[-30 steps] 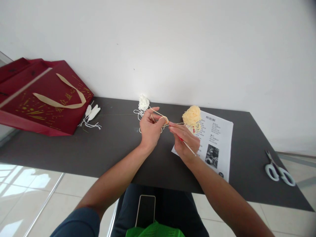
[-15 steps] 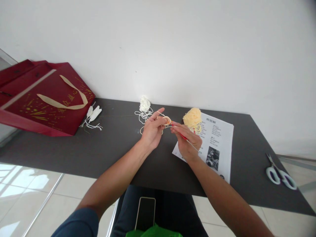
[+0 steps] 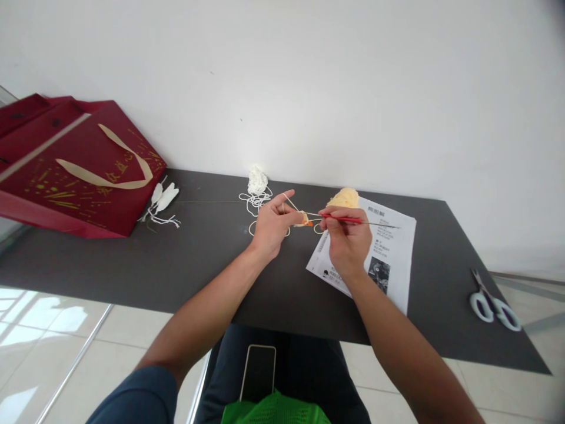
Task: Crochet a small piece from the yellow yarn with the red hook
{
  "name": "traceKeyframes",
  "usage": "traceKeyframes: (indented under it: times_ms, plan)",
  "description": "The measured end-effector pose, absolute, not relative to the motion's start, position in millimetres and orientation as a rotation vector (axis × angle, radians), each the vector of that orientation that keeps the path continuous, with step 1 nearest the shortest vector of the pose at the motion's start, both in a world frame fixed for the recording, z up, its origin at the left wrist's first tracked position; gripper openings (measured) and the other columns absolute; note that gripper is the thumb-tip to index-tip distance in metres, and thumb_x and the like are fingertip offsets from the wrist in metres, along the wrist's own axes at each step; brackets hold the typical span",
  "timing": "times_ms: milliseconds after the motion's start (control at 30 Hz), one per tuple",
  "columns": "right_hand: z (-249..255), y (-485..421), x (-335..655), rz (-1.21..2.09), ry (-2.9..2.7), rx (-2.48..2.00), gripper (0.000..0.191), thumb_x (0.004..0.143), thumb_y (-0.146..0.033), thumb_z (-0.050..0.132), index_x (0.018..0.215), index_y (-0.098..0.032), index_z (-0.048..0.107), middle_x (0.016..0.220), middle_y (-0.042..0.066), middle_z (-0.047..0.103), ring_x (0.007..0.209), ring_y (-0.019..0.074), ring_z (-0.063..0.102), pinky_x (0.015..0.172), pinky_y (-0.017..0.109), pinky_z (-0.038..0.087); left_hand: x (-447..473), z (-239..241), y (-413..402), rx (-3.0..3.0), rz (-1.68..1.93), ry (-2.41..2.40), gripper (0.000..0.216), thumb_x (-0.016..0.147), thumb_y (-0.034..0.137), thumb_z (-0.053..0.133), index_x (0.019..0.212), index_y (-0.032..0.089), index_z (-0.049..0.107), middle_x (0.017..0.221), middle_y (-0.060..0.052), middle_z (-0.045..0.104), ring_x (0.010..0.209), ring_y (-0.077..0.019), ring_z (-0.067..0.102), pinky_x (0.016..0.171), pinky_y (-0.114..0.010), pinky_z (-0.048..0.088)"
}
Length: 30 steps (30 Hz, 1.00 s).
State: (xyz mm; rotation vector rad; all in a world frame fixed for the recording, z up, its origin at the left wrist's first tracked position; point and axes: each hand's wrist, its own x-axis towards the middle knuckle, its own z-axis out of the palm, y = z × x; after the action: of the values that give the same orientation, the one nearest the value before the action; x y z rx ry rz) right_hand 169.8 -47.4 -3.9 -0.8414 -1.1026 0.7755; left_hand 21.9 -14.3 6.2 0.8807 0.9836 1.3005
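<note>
My left hand point(image 3: 272, 228) pinches a small piece of cream crochet work point(image 3: 302, 219) between thumb and fingers, with the index finger raised and yarn looped over it. A small orange spot, perhaps a stitch marker point(image 3: 309, 224), shows at the edge of the work. My right hand point(image 3: 348, 241) grips a crochet hook with a red handle point(image 3: 346, 219); its thin metal shaft points out to the right. Pale yarn strands stretch between the two hands. Behind my right hand sits a ball of yellow yarn point(image 3: 346, 197), partly hidden.
A printed sheet point(image 3: 397, 253) lies under my right hand. White yarn point(image 3: 257, 181) sits near the wall, white crocheted pieces point(image 3: 165, 197) beside a red gift bag point(image 3: 101, 171). Scissors point(image 3: 492, 303) lie at the right end of the dark table point(image 3: 198, 265). A phone point(image 3: 259, 371) rests on my lap.
My right hand has moved right, away from the left, and the hook has swung from slanting down to nearly level. Yarn is now drawn out between the hands.
</note>
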Motion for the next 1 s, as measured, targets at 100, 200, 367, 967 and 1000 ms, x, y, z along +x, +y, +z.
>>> traceKeyframes:
  times_ms: [100,200,367,967,1000]
  plan:
    - [-4,-55,168,0.592,-1.200,-0.917,0.011,0.090,-0.026,0.076,0.095,-0.028,0.067,0.096,0.001,0.078,0.083,0.0157,0.072,0.077,0.034,0.059,23,4,-16,0.973,1.350,1.069,0.071,0.064,0.014,0.081,0.134,0.014,0.065,0.066,0.005,0.069,0.057,-0.0104,0.057,0.059,-0.026,0.042]
    - [-2,-58,165,0.554,-1.178,-0.942,0.010,0.092,-0.025,0.074,0.096,-0.027,0.066,0.096,0.001,0.078,0.080,0.0151,0.071,0.075,0.033,0.058,24,3,-20,1.142,1.456,1.108,0.066,0.068,0.013,0.076,0.134,0.018,0.067,0.067,0.005,0.070,0.057,-0.0101,0.057,0.057,-0.025,0.042]
    - [1,-50,167,0.728,-1.046,-0.867,0.015,0.089,-0.021,0.076,0.094,-0.025,0.062,0.091,-0.002,0.077,0.062,0.0102,0.065,0.061,0.027,0.054,23,5,-22,1.224,1.475,1.043,0.063,0.068,0.011,0.073,0.130,0.019,0.069,0.067,0.006,0.069,0.057,-0.0095,0.058,0.057,-0.024,0.044]
    - [1,-41,167,1.170,-0.750,-0.782,0.014,0.084,-0.029,0.082,0.088,-0.022,0.070,0.089,-0.001,0.079,0.068,0.0088,0.067,0.062,0.023,0.060,23,4,-19,1.042,1.411,0.839,0.031,0.068,0.010,0.079,0.097,0.018,0.074,0.069,0.005,0.067,0.062,-0.0088,0.060,0.063,-0.023,0.049]
    - [1,-42,165,1.188,-0.727,-0.787,0.014,0.084,-0.029,0.082,0.088,-0.022,0.071,0.090,-0.001,0.079,0.069,0.0088,0.068,0.064,0.022,0.061,23,3,-19,1.059,1.415,0.847,0.027,0.069,0.011,0.079,0.095,0.018,0.075,0.070,0.005,0.066,0.063,-0.0087,0.060,0.064,-0.023,0.050]
